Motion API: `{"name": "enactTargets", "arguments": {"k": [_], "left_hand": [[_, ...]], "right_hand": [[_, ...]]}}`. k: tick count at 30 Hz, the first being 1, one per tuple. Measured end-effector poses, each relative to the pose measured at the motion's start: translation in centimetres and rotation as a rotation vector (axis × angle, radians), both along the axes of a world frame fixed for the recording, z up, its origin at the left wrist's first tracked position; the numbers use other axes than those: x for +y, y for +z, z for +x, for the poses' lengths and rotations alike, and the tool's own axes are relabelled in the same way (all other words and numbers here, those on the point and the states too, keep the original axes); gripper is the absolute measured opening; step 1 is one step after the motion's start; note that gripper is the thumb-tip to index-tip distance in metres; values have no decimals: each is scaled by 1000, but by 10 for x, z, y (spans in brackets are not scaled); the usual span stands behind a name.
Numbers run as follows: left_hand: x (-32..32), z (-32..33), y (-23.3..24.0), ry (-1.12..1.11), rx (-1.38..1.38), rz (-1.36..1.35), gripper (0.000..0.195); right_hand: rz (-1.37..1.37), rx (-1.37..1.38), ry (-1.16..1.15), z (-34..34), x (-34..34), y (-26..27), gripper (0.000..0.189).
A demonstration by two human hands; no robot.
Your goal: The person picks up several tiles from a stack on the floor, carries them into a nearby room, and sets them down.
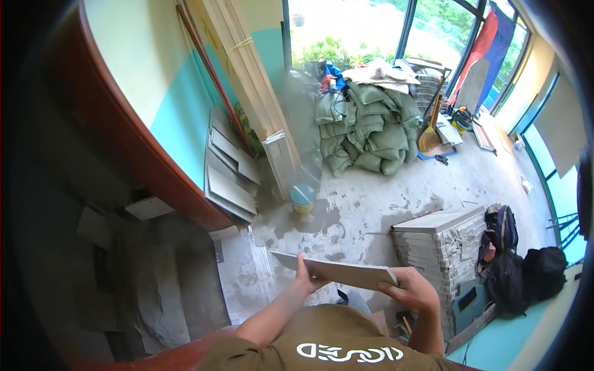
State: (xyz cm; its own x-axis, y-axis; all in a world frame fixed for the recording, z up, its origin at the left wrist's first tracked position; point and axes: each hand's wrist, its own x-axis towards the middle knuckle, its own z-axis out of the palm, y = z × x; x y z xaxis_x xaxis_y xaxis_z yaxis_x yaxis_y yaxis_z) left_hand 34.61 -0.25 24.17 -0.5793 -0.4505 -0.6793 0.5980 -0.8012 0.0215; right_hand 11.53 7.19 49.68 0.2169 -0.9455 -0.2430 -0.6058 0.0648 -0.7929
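Observation:
A thin grey tile (345,273), long and narrow as I see it, is held out in front of my torso. My left hand (307,277) grips its lower edge near the left end, thumb up against the near face. At the other end, my right hand (410,288) clasps the corner with the thumb on the near face. Below the tile is my brown shirt (325,329). To the right, close to my right hand, rises a stack of boxed tiles (422,250) with a bare tile (438,220) on top. My fingers behind the tile are partly hidden.
Tiles (229,185) lean against the wall at left, beside long wooden boards (253,88). A bucket (302,198) stands on the stained concrete floor (352,199). Filled green sacks (371,125) are piled by the window, near a broom (430,134). Black backpacks (506,273) hang beside the boxes. Printed cardboard (243,276) lies left.

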Motion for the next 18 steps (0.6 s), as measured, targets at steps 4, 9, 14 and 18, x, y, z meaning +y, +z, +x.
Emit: {"name": "enactTargets", "arguments": {"k": [4, 9, 14, 18], "left_hand": [[-69, 10, 3, 203, 20, -6, 85], [-165, 19, -23, 403, 88, 118, 80], [-261, 40, -46, 123, -761, -933, 77], [-350, 82, -46, 544, 190, -150, 86]], "right_hand": [[-182, 51, 169, 8, -101, -17, 20], [-277, 149, 401, 23, -237, -35, 17], [-407, 37, 654, 56, -387, -37, 20], [-516, 272, 892, 95, -525, -55, 23]]}}
